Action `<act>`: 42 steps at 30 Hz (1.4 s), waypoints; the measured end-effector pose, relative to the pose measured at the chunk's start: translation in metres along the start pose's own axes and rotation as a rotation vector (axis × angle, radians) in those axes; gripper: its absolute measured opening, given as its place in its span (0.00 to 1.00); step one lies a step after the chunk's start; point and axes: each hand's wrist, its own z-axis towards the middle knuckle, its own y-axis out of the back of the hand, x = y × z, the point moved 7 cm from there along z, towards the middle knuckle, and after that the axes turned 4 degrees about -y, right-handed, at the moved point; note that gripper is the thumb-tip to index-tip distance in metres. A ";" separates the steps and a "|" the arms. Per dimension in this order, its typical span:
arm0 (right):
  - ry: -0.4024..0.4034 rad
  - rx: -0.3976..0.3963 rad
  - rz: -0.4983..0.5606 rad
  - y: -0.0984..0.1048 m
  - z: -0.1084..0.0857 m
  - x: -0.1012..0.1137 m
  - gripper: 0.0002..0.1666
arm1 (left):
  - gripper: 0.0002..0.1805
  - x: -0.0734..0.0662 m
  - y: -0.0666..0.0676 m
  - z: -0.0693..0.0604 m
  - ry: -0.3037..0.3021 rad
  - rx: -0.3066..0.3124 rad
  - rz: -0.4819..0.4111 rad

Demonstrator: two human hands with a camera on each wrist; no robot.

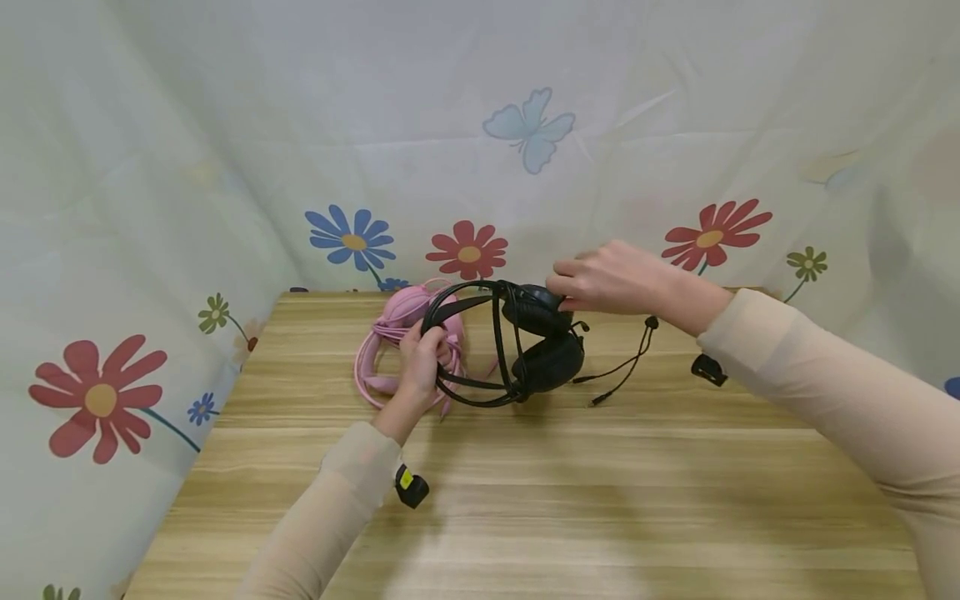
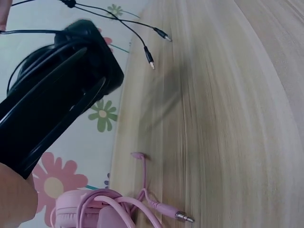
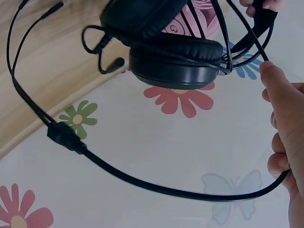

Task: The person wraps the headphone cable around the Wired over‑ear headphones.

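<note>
A black over-ear headset (image 1: 550,363) is held up above the table, tilted on its side, its two ear cups toward the right. My left hand (image 1: 423,358) grips its headband. Black cable is wound around the band and cups. In the right wrist view, my right hand (image 3: 289,123) pinches the headset's cable (image 3: 166,192) under the thumb. From there the cable loops away to a splitter (image 3: 65,137) with two plugs. A short, thin stalk with a dark tip (image 3: 114,65) sticks out by one cup. Pink headphones (image 1: 408,307), wrapped in their own pink cable, lie behind my left hand.
The wood-grain table (image 1: 525,517) extends toward me. A white curtain (image 1: 600,67) printed with flowers and a butterfly stands along its back and sides. The pink cable's plug (image 2: 178,214) lies on the tabletop. Small black devices (image 1: 411,487) show by both wrists.
</note>
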 end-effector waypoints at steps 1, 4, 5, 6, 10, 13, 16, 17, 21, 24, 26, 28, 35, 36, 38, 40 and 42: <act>-0.002 0.009 0.005 0.000 0.001 -0.001 0.18 | 0.05 0.000 -0.003 0.000 0.008 0.028 -0.006; -0.016 0.039 0.026 -0.002 0.002 -0.006 0.20 | 0.04 0.000 -0.011 -0.003 0.028 0.099 0.005; -0.024 0.048 0.035 -0.003 0.002 -0.008 0.21 | 0.04 0.000 -0.014 -0.004 0.040 0.119 0.012; -0.031 0.057 0.044 -0.004 0.002 -0.009 0.21 | 0.04 0.000 -0.017 -0.006 0.049 0.140 0.019; -0.056 0.078 0.104 -0.008 0.000 -0.014 0.21 | 0.06 0.000 -0.024 -0.011 0.063 0.190 0.041; -0.067 0.093 0.142 -0.011 -0.003 -0.016 0.21 | 0.04 -0.002 -0.027 -0.014 0.048 0.213 0.060; -0.079 0.110 0.171 -0.015 -0.006 -0.017 0.20 | 0.04 -0.002 -0.028 -0.016 0.041 0.234 0.062; -0.085 0.118 0.180 -0.017 -0.006 -0.017 0.19 | 0.04 -0.002 -0.029 -0.016 0.041 0.245 0.061; -0.113 0.159 0.227 -0.022 -0.009 -0.017 0.17 | 0.05 -0.001 -0.033 -0.019 0.046 0.311 0.043; -0.134 0.184 0.264 -0.025 -0.010 -0.017 0.17 | 0.06 -0.001 -0.035 -0.020 0.050 0.373 0.008; -0.156 0.188 0.296 -0.027 -0.012 -0.019 0.16 | 0.06 -0.001 -0.035 -0.021 0.061 0.417 -0.033; -0.177 0.176 0.330 -0.028 -0.013 -0.021 0.15 | 0.06 0.000 -0.035 -0.022 0.079 0.462 -0.082; -0.243 0.113 0.484 -0.035 -0.021 -0.026 0.12 | 0.08 0.001 -0.037 -0.028 0.169 0.644 -0.218; -0.262 0.115 0.511 -0.037 -0.022 -0.027 0.11 | 0.09 0.001 -0.038 -0.030 0.186 0.671 -0.242; -0.304 0.117 0.556 -0.041 -0.027 -0.029 0.09 | 0.09 -0.001 -0.041 -0.035 0.207 0.725 -0.291; -0.347 0.113 0.591 -0.046 -0.032 -0.032 0.08 | 0.09 -0.004 -0.046 -0.038 0.222 0.770 -0.344; -0.382 0.104 0.620 -0.052 -0.037 -0.032 0.08 | 0.07 -0.008 -0.051 -0.041 0.227 0.794 -0.385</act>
